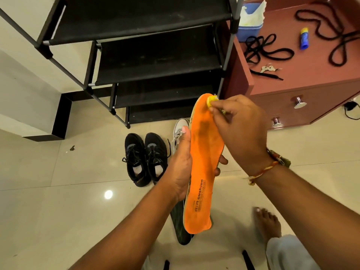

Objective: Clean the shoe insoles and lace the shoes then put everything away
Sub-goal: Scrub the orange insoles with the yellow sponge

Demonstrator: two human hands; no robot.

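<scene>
The left hand (180, 166) grips an orange insole (202, 168) around its middle, thumb on the near edge and fingers curled behind, holding it upright over the tiled floor (58, 211). A dark insole (180, 228) sticks out behind its lower end. The right hand (241, 129) pinches a small yellow pad (212, 100) against the insole's top tip. Directly below and beyond the hands stand a pair of black shoes (145, 158), side by side, and a grey shoe (178, 133) partly hidden behind the left thumb. The black shoe rack (148, 61) rises just past them, its shelves bare. To the right, touching the rack's post, a reddish drawer cabinet (292, 90) carries black laces (266, 49), a blue tube (304, 38) and a blue tub (249, 30). A bare foot (267, 223) rests on open floor at lower right; the left floor is roomy.
</scene>
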